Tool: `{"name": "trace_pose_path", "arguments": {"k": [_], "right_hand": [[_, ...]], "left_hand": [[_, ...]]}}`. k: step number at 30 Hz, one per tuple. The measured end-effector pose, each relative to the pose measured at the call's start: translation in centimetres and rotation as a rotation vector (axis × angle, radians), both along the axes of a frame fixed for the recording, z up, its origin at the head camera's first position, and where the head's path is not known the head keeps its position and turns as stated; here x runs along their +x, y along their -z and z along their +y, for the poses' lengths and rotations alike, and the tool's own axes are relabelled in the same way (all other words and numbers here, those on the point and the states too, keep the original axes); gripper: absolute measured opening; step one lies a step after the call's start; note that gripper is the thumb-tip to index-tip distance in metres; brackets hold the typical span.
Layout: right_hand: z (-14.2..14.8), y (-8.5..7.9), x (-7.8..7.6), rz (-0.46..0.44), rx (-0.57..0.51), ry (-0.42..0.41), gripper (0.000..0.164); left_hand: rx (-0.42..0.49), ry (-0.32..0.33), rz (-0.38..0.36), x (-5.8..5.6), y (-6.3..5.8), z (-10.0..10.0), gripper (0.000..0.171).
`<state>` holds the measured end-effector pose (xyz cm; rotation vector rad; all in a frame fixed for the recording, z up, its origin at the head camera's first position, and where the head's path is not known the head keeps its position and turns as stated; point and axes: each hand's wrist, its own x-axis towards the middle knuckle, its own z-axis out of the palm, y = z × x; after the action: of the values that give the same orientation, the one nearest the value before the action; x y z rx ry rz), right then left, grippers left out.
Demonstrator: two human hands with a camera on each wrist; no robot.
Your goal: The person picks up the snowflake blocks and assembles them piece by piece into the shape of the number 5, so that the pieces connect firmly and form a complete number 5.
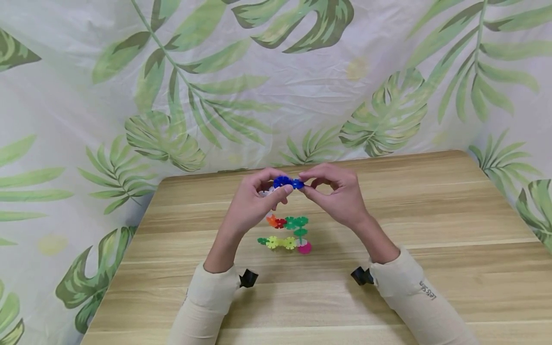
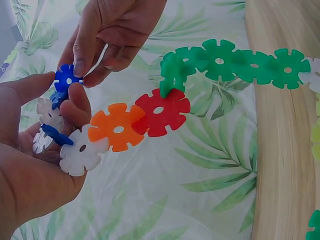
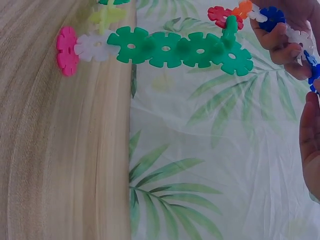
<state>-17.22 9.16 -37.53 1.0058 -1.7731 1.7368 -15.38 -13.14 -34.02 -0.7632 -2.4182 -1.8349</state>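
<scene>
A chain of slotted plastic snowflake discs hangs from the two raised hands. My left hand (image 1: pixel 251 200) grips its upper end, fingers bent around white discs (image 2: pixel 72 152) and blue ones. Thumb and fingertips of my right hand (image 1: pixel 342 195) pinch a blue disc (image 1: pixel 297 184) at the chain's end, close to the left fingertips. Below the left hand follow an orange disc (image 2: pixel 107 125), a red disc (image 2: pixel 170 112) and several green discs (image 2: pixel 220 47). Farther down come a pink disc (image 3: pixel 66 50) and yellow discs (image 1: pixel 272 243). Whether the lowest discs touch the table cannot be told.
A wood-grain table (image 1: pixel 431 215) lies beneath the hands. Behind it hangs a pale cloth (image 1: pixel 302 96) with a green leaf print. Black wrist mounts (image 1: pixel 248 278) stick out from both light sleeves (image 1: pixel 211 292).
</scene>
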Motion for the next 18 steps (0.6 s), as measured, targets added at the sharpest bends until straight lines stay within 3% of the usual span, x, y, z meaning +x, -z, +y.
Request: {"name": "trace_pose_path", "arguments": {"k": [9,18], "right_hand": [[0.1,-0.2,0.0,-0.038,0.047,0.017,0.03],[0.9,0.2,-0.2,-0.238,0.214,0.055,0.032]], "left_hand": [[0.011,-0.036,0.032,0.0,-0.1,-0.7,0.016],[0.079,-0.079,-0.001,0.0,-0.8,-2.0,0.015]]}}
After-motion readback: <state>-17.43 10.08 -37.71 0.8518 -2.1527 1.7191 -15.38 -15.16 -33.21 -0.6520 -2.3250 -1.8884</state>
